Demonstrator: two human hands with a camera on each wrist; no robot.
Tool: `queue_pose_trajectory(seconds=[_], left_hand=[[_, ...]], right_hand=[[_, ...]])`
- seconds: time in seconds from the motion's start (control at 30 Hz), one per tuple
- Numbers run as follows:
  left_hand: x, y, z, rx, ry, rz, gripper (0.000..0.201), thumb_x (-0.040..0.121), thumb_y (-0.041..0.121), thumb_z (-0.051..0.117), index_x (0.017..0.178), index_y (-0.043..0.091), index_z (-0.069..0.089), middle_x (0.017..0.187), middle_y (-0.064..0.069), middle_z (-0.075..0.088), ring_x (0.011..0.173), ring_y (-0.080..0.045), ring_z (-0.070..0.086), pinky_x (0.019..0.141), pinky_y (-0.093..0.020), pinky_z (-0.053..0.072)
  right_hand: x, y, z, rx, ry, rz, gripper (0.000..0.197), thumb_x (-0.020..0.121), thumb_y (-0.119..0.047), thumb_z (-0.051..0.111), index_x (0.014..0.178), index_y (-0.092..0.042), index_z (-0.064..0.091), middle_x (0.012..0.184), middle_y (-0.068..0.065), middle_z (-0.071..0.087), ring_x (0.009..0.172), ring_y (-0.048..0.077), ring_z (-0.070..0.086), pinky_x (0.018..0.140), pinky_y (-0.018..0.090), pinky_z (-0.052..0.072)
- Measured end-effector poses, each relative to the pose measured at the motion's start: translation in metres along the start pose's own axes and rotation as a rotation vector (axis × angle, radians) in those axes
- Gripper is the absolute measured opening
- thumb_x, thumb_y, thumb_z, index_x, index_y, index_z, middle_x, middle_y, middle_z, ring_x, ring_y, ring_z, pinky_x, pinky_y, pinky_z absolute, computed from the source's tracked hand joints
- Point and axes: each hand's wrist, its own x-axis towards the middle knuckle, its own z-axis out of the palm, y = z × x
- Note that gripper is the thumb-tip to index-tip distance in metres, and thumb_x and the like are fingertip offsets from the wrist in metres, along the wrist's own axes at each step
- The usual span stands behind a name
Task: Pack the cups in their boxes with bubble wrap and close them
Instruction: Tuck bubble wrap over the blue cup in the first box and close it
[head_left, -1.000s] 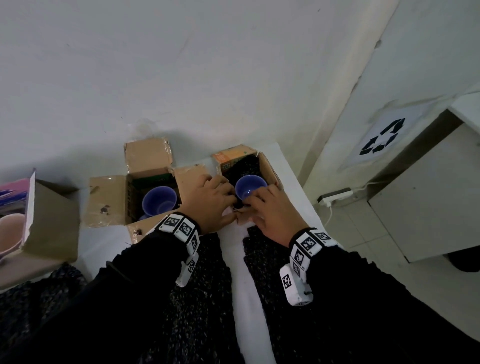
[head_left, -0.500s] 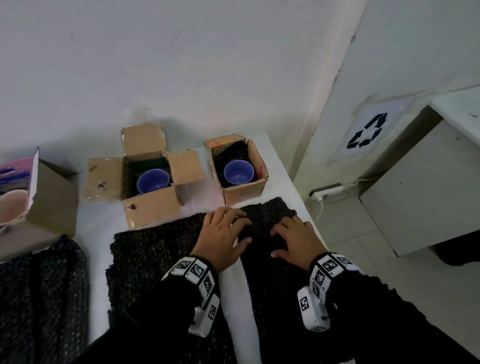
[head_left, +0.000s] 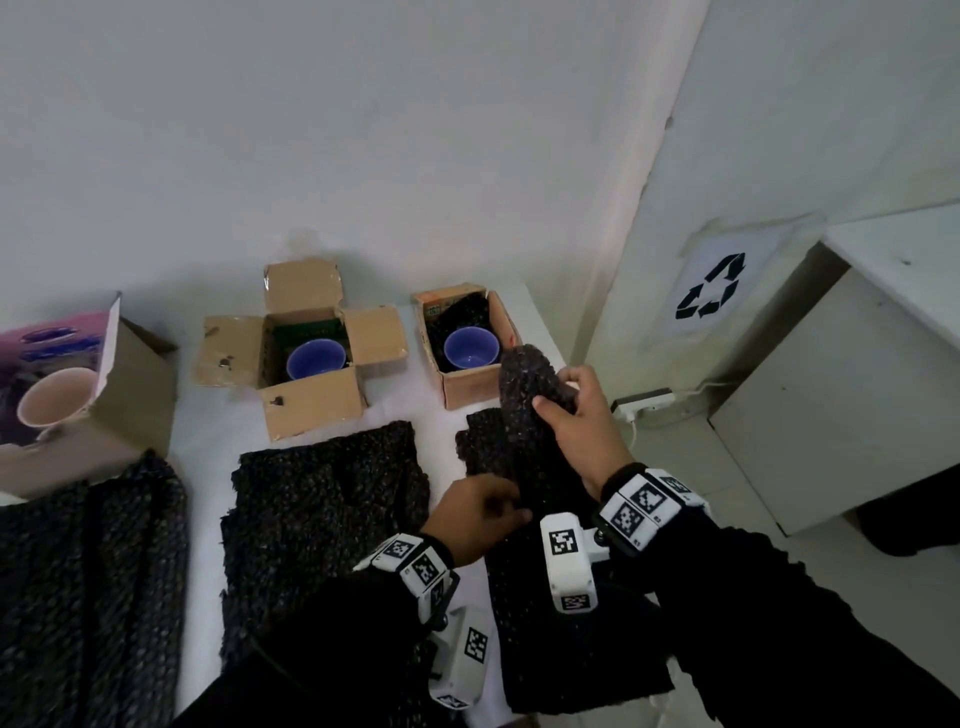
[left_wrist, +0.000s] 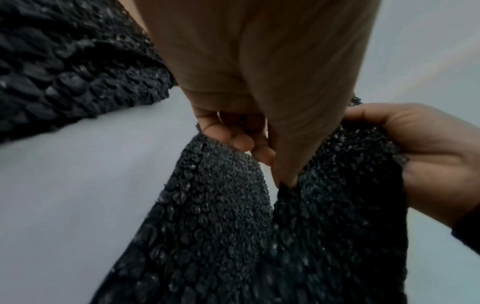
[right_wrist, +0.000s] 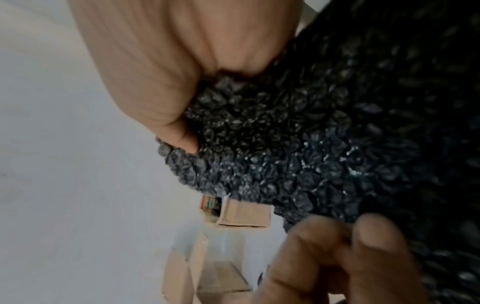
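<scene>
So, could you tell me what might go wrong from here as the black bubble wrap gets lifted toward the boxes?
1. The right hand holds the lifted bubble wrap sheet right beside the right box; swinging it could nudge the box, which stands near the table edge.
2. The left hand only pinches the sheet's lower edge, so it may slip loose.
3. The blue cup already fills much of the box, so stuffing wrap could tip it.

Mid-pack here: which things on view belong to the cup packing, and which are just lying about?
Job:
blue cups
pink cup
cardboard boxes
bubble wrap sheet, held by left hand and right hand
spare sheets

Lying about:
recycling sign
power strip
cabinet
</scene>
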Motion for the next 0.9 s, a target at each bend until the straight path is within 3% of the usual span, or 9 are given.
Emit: queue_pose_trajectory(seconds=[0.13,0.3,0.4,0.5,0.6,0.67,0.73,0.83,0.9], left_hand=[[0.0,-0.006,-0.009,-0.113,0.069,-0.012,0.007,0.097,0.02,0.053,0.092,0.016,0.057,0.085,0.002,0.057,0.076,-0.01,0.053,0.073,-0.028,0.043],[0.012,-0.006,-0.039,-0.207,0.275,-0.111,0.01,0.101,0.019,0.041,0.102,0.015,0.05,0.082,-0.005,0.062,0.075,-0.022,0.058,0.077,-0.039,0.047],[0.019,0.011,-0.054,-0.144,0.359,-0.061,0.013,0.102,0.015,0.036,0.095,0.021,0.045,0.073,-0.004,0.054,0.067,-0.02,0.051,0.068,-0.033,0.038],[0.018,0.023,-0.066,-0.109,0.347,0.025,0.01,0.098,0.039,0.048,0.09,0.034,0.05,0.074,0.011,0.057,0.077,-0.015,0.06,0.067,-0.028,0.04],[0.018,0.02,-0.08,0.29,0.105,0.03,0.062,0.063,0.078,0.065,0.11,0.038,0.057,0.093,0.015,0.068,0.087,-0.005,0.064,0.076,-0.024,0.051],[0.024,0.019,-0.086,0.637,0.015,0.05,0.047,0.072,0.064,0.066,0.104,0.03,0.062,0.096,0.005,0.068,0.091,-0.016,0.063,0.077,-0.031,0.051],[0.029,0.02,-0.091,0.726,0.011,0.095,0.023,0.085,0.036,0.058,0.101,0.022,0.064,0.101,-0.002,0.063,0.096,-0.024,0.06,0.076,-0.033,0.048],[0.035,0.017,-0.095,0.686,0.021,0.149,0.024,0.089,0.017,0.051,0.112,0.017,0.058,0.113,-0.003,0.054,0.101,-0.024,0.053,0.078,-0.034,0.044],[0.039,0.016,-0.097,0.711,-0.002,0.1,0.024,0.091,0.015,0.046,0.116,0.016,0.047,0.104,-0.007,0.06,0.094,-0.029,0.057,0.074,-0.038,0.045]], right_hand=[[0.003,-0.017,-0.016,0.0,-0.005,-0.178,0.078,0.079,0.016,0.042,0.128,-0.045,0.04,0.134,-0.01,0.051,0.118,0.002,0.053,0.099,0.02,0.044],[0.015,-0.023,-0.027,-0.247,0.0,-0.103,0.041,0.077,0.012,0.044,0.094,-0.02,0.064,0.094,-0.005,0.063,0.099,0.022,0.058,0.084,0.027,0.045],[0.016,-0.022,-0.026,-0.295,-0.078,-0.17,0.051,0.075,0.015,0.039,0.098,-0.02,0.067,0.103,-0.006,0.068,0.102,0.011,0.06,0.092,0.02,0.044],[0.02,-0.026,-0.025,-0.338,-0.148,-0.18,0.043,0.075,0.009,0.04,0.092,-0.015,0.07,0.092,-0.003,0.07,0.087,0.008,0.061,0.078,0.012,0.044],[0.027,-0.025,-0.024,-0.307,-0.233,-0.069,0.02,0.065,-0.015,0.044,0.074,-0.007,0.06,0.07,0.005,0.057,0.07,0.02,0.051,0.067,0.03,0.037],[0.032,-0.021,-0.024,-0.284,-0.3,-0.037,0.026,0.066,-0.03,0.054,0.072,-0.005,0.056,0.067,0.006,0.053,0.069,0.019,0.05,0.067,0.031,0.036],[0.034,-0.02,-0.024,-0.421,-0.399,-0.073,0.037,0.067,-0.047,0.074,0.08,-0.015,0.06,0.072,-0.004,0.061,0.07,0.011,0.058,0.067,0.026,0.042],[0.036,-0.018,-0.019,-0.618,-0.627,-0.063,0.052,0.062,-0.038,0.088,0.104,-0.024,0.061,0.093,-0.014,0.067,0.085,-0.002,0.062,0.078,0.018,0.046],[0.038,-0.014,-0.013,-0.758,-0.7,-0.084,0.047,0.071,-0.03,0.083,0.113,-0.022,0.064,0.103,-0.011,0.068,0.094,0.004,0.062,0.085,0.021,0.046]])
